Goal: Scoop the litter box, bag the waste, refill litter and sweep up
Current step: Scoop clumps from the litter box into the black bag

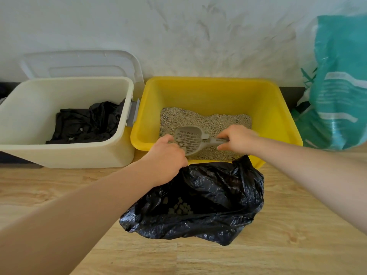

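A yellow litter box (216,90) stands against the wall with beige litter (206,120) in its bottom. My right hand (238,138) grips the handle of a grey slotted scoop (188,138), held level over the litter near the box's front edge. A few clumps lie on the scoop. My left hand (165,161) grips the rim of a black plastic bag (204,201) and holds it open just in front of the box. Several grey clumps lie inside the bag.
A cream plastic bin (65,153) with crumpled black bags inside stands left of the litter box, its lid leaning on the wall behind. A teal litter sack (337,86) stands at the right. Everything sits on a wooden floor (278,245).
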